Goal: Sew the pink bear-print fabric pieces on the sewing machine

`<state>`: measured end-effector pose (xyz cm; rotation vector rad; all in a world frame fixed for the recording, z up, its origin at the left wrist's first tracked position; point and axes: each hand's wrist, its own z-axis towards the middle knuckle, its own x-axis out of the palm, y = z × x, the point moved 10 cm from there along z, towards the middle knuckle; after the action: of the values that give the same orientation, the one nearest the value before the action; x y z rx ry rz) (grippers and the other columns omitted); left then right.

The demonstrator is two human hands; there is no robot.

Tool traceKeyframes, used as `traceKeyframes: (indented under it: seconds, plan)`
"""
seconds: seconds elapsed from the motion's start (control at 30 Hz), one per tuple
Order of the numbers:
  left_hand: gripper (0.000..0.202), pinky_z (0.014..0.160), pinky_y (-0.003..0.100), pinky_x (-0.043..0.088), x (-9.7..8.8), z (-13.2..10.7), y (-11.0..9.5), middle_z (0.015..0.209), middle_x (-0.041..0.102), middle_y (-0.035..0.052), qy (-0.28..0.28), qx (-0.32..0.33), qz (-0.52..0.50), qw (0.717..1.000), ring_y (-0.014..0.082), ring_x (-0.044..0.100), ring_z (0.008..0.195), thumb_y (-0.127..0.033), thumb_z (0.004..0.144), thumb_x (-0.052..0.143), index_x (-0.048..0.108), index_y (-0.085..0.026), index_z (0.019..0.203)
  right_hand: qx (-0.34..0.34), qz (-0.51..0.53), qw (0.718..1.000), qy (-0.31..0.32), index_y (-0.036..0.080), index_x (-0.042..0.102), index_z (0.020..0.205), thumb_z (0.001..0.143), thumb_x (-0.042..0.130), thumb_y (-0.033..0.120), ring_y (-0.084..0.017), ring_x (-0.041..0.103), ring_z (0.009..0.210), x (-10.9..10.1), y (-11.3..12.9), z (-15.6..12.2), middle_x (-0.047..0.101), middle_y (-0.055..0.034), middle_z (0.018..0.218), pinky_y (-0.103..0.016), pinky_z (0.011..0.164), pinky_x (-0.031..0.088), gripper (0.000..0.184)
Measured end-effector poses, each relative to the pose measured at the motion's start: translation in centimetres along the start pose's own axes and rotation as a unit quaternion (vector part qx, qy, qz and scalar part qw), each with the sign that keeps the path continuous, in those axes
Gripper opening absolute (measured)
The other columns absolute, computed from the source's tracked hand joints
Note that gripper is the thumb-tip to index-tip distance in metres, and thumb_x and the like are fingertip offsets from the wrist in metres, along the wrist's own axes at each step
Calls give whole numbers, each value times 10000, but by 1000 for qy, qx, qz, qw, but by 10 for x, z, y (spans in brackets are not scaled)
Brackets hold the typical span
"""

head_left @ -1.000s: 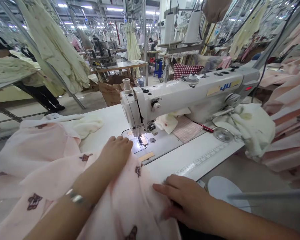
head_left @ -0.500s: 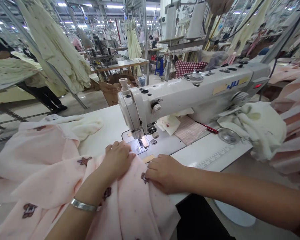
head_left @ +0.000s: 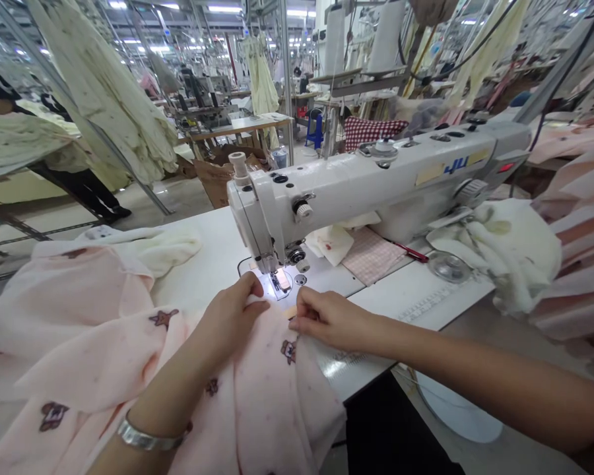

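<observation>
A white sewing machine (head_left: 376, 181) stands on a white table (head_left: 212, 254). Pale pink fabric with small bear prints (head_left: 94, 343) lies heaped on the table's left and hangs over its front edge. My left hand (head_left: 232, 310) pinches the fabric's edge just in front of the lit presser foot (head_left: 280, 280). My right hand (head_left: 327, 316) pinches the same edge a little to the right, fingers closed on the cloth. A silver bracelet (head_left: 138, 437) sits on my left wrist.
Cream cloth (head_left: 505, 247), a checked piece (head_left: 371, 254) and a red pen (head_left: 410, 252) lie under and right of the machine arm. Pink striped garments (head_left: 584, 224) hang at right. Cream garments (head_left: 109, 99) hang at left, with more workstations behind.
Both hands have carried the pink fabric's edge forward to the presser foot. My right hand came up from the table's front edge and now pinches the cloth.
</observation>
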<state>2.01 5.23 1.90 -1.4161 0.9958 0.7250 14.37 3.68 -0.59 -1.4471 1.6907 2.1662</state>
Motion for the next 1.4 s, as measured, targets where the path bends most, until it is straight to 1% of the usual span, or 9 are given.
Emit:
traceKeyframes:
  seconds: [0.13, 0.23, 0.4, 0.53, 0.7, 0.8, 1.0, 1.23, 1.4]
  plan:
    - [117, 545, 238, 319, -4, 3, 6, 584, 403, -78, 15, -8, -48, 999, 140, 453, 589, -341, 791, 465, 409, -239, 805, 12, 88, 994, 58, 206, 368, 806, 812, 612, 353, -87, 512, 587, 14, -2, 12, 499, 71, 653, -183, 518, 385, 285]
    - [156, 562, 242, 358, -8, 9, 3, 638, 473, -65, 4, 3, -2, 1000, 147, 495, 630, -365, 776, 502, 426, -230, 793, 1, 65, 996, 54, 203, 375, 825, 744, 675, 219, -76, 516, 610, 19, 0, 18, 499, 74, 690, -170, 539, 399, 311]
    - [143, 837, 454, 364, -15, -7, -19, 900, 567, 87, -124, -10, 174, 977, 291, 519, 928, -247, 773, 550, 524, -180, 896, -33, -60, 997, 29, 188, 517, 945, 784, 627, 214, -127, 531, 709, 10, 6, 19, 572, 12, 812, -228, 607, 385, 197]
    - [194, 893, 504, 364, 27, -43, -48, 989, 602, 132, -159, 70, 285, 943, 309, 538, 954, -262, 830, 516, 599, -143, 959, -77, -176, 981, 32, 205, 555, 1107, 883, 467, 166, -185, 555, 890, 3, 7, 29, 586, -61, 1017, -274, 688, 387, 244]
    - [379, 1003, 572, 296, 63, -62, -40, 1304, 505, 170, -163, 113, 262, 945, 326, 448, 1209, -311, 896, 411, 510, -141, 1220, -123, -288, 947, 71, 213, 583, 1070, 871, 487, 201, -196, 580, 801, 10, 4, 49, 619, -69, 985, -273, 606, 356, 221]
    - [410, 982, 563, 333, 62, -56, -33, 1320, 493, 173, -146, 129, 238, 952, 319, 442, 1224, -345, 892, 412, 488, -152, 1245, -113, -330, 936, 55, 185, 590, 1001, 870, 466, 179, -202, 592, 779, 2, -4, 54, 643, -77, 930, -276, 608, 355, 180]
    - [491, 980, 542, 347, 51, -34, -29, 1360, 452, 176, -132, 145, 217, 956, 323, 400, 1256, -427, 888, 397, 454, -132, 1277, -72, -362, 929, -9, 185, 608, 1000, 945, 370, 371, -221, 614, 829, -24, -25, 59, 661, -97, 936, -286, 650, 384, 307]
    - [485, 988, 541, 336, 47, -15, -23, 1401, 389, 165, -97, 164, 219, 957, 322, 355, 1285, -440, 898, 368, 441, -169, 1293, -41, -357, 930, -70, 162, 648, 941, 888, 500, 343, -234, 619, 876, -32, -39, 70, 679, -82, 937, -325, 755, 397, 239]
    - [297, 803, 456, 455, 42, -25, -42, 1106, 579, 147, -144, 229, 225, 936, 286, 546, 976, -306, 885, 452, 574, -150, 1106, -60, -340, 935, -78, 164, 663, 930, 893, 506, 352, -202, 621, 836, -31, -40, 69, 683, -71, 929, -291, 717, 395, 248]
